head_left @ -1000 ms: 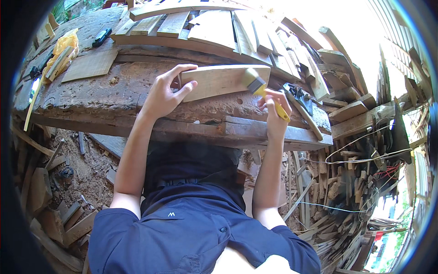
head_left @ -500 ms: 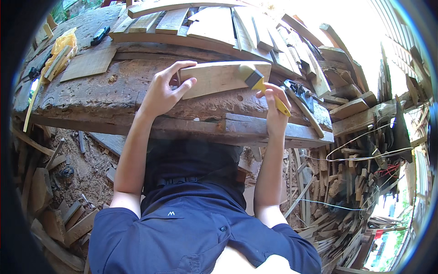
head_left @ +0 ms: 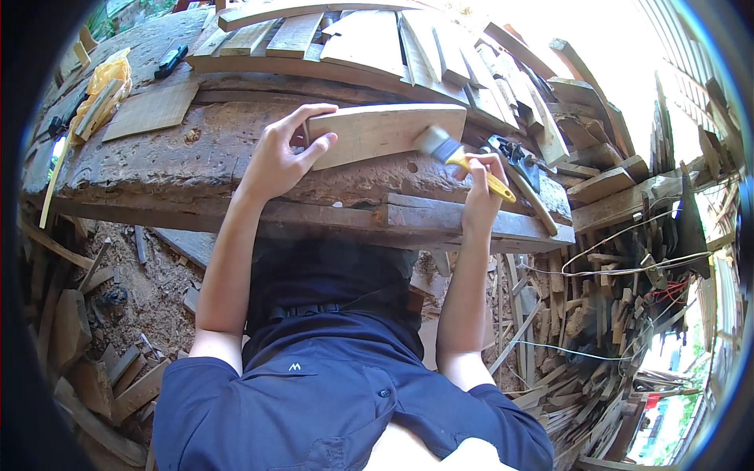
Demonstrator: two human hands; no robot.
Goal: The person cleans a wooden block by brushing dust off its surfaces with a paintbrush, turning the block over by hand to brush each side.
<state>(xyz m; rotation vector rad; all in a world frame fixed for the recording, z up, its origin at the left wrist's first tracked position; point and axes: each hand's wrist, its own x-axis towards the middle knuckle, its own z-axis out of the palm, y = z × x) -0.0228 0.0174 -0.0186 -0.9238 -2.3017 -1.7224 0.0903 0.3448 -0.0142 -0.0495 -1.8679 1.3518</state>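
A pale wooden board (head_left: 373,135) stands on its long edge on a rough, thick timber bench (head_left: 228,161). My left hand (head_left: 284,153) grips the board's left end, thumb on the near face and fingers over the top and back. In my right hand (head_left: 481,187) is a paintbrush (head_left: 455,155) with a yellow handle and pale bristles. The bristles are slightly blurred and lie against or just in front of the board's near face, close to its right end. Whether they touch it I cannot tell.
A hand plane (head_left: 518,161) and a wooden stick (head_left: 534,200) lie right of the board. Wood offcuts (head_left: 369,43) line the bench's far side. A thin flat board (head_left: 153,110) and a yellow plastic bag (head_left: 110,78) are at left. Scrap wood piles (head_left: 597,314) stand at right.
The paintbrush in my right hand has shifted slightly down and to the right, its bristles now lower on the board's face. My left hand and the board have stayed put.
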